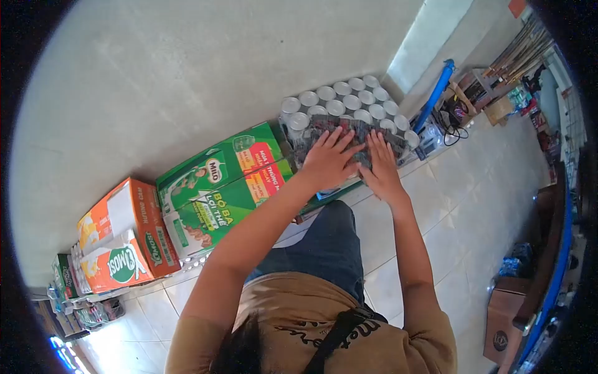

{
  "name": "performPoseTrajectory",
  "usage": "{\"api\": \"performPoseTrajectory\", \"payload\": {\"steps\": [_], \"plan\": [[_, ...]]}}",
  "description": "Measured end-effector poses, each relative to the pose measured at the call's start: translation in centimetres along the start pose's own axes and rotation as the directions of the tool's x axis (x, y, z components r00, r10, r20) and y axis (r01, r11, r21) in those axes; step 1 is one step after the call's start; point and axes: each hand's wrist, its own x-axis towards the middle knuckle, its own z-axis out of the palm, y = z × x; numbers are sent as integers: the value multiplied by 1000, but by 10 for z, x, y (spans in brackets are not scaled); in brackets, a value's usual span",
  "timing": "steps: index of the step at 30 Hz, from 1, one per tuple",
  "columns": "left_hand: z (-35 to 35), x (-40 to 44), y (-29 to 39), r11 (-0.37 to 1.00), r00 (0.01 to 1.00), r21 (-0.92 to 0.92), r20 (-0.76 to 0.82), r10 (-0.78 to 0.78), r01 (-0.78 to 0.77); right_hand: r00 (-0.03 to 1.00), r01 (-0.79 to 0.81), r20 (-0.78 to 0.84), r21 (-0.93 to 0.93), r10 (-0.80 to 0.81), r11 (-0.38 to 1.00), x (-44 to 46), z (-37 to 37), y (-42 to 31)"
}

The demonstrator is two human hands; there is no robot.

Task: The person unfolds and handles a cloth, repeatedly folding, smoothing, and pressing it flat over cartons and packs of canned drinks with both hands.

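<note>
My left hand (pixel 330 161) lies with its fingers spread on a dark, wrinkled, patterned piece (pixel 333 123), possibly plastic film or cloth; its kind is not clear. Beside it, my right hand (pixel 382 169) rests on the same dark piece, fingers stretched out and thumb pointing toward the left hand. Neither hand is closed around anything. Under and behind the dark piece stands a pack of cans (pixel 352 101) with silvery round tops in several rows, against the wall. My palms hide part of the dark piece and the front of the pack.
Left of the cans stands a green Milo carton (pixel 215 187), then an orange Yomost carton (pixel 146 221). A blue tube (pixel 436 93) leans at the right, near cables and sticks (pixel 523 50). A brown box (pixel 506 321) sits on the tiled floor (pixel 430 199) at lower right.
</note>
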Motion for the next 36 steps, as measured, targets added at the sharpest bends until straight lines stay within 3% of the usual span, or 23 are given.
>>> {"api": "performPoseTrajectory", "payload": {"steps": [4,6,9,13,17,20,26,28,32,36], "plan": [[2,32,-9,997,996,9,33,-79,78,999,10,-42,-63,-13,998,35,1,27],[7,49,-15,990,992,68,-4,-124,124,997,7,-72,-113,-15,994,52,5,42],[23,76,-29,985,979,16,-114,-170,173,998,-22,-60,-172,11,985,79,13,63],[24,106,-44,969,971,63,-52,-235,238,994,-85,-75,-176,73,981,111,22,81],[28,134,-67,967,971,93,-33,-237,239,988,-131,-110,-209,110,969,139,32,90],[31,150,-80,972,971,35,-65,-231,234,963,-254,-149,-207,226,945,159,38,91],[33,162,-90,982,978,-2,-87,-190,190,955,-264,-194,-220,223,939,175,46,98],[38,163,-94,985,983,78,-107,-147,156,953,-287,-168,-249,251,925,176,44,94],[36,165,-92,982,974,23,-133,-185,190,955,-270,-186,-234,229,934,176,43,94],[24,160,-84,971,970,-9,-21,-240,240,952,-274,-208,-252,225,928,172,45,91]]}}
